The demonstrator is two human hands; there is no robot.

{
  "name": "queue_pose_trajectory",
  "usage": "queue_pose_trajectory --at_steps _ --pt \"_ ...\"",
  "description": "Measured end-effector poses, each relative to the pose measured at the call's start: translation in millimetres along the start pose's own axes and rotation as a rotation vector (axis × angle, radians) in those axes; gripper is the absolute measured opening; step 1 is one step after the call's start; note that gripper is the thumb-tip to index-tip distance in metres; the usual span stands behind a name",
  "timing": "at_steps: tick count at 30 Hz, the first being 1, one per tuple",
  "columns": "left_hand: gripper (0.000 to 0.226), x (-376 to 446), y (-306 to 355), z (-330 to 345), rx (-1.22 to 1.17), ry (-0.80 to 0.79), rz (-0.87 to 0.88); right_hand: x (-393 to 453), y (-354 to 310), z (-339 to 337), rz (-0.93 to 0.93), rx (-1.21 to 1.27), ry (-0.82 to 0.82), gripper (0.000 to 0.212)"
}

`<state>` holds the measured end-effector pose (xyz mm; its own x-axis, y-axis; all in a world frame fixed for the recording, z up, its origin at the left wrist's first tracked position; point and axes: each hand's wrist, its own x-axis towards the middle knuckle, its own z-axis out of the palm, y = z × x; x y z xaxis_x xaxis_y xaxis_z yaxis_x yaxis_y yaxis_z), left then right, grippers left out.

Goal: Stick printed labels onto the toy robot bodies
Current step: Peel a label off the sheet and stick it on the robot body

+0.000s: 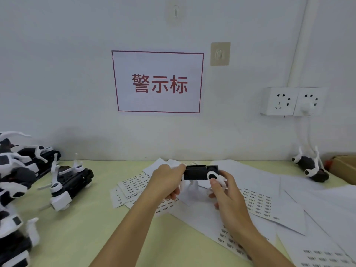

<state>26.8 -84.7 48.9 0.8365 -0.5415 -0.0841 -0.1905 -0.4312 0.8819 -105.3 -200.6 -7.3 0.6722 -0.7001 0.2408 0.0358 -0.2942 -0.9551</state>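
Counter (81,224): showing pale yellow-green.
Held toy robot body (194,172): showing black with a white round joint bearing a black spot.
Label sheets (256,201): showing white with rows of small dark print.
Wall sign (158,81): showing white with red border and red characters.
Toy pile (21,170) at the counter's left edge: showing black and white.
Box (344,168) at the right edge: showing brown.

My left hand (167,180) covers the left end of the black-and-white plastic toy robot body (200,172) I hold at centre frame. The print on the white paper label sheets (257,202) below it is too small to read. The heap of black-and-white toy robots (17,170) and the brown cardboard box (343,168) are cut off by the left and right edges.
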Motion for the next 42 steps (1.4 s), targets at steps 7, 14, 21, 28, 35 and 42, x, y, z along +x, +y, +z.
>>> queue_pose_trajectory --at_steps 7,14,21,28,35,42 --pt "0.046 7 -11 -9 -0.145 0.042 -0.089 -8 -10 -1 -0.059 -0.061 -0.068 0.033" --pt "0.053 14 -22 -43 0.051 0.115 -0.016 -11 -13 -2 -0.025 -0.147 -0.176 0.052" --pt "0.035 14 -34 -56 0.142 0.021 -0.018 -1 -11 -5 0.151 -0.055 -0.085 0.041" --pt "0.031 3 -16 -50 0.179 0.106 0.261 6 -11 -7 0.235 0.051 -0.02 0.032" --pt "0.049 -16 10 -57 0.538 -0.372 0.336 8 -6 -8 0.238 0.035 -0.003 0.032" --pt "0.04 -10 4 -45 0.715 -0.101 0.402 6 -6 -8 0.205 -0.012 -0.01 0.031"
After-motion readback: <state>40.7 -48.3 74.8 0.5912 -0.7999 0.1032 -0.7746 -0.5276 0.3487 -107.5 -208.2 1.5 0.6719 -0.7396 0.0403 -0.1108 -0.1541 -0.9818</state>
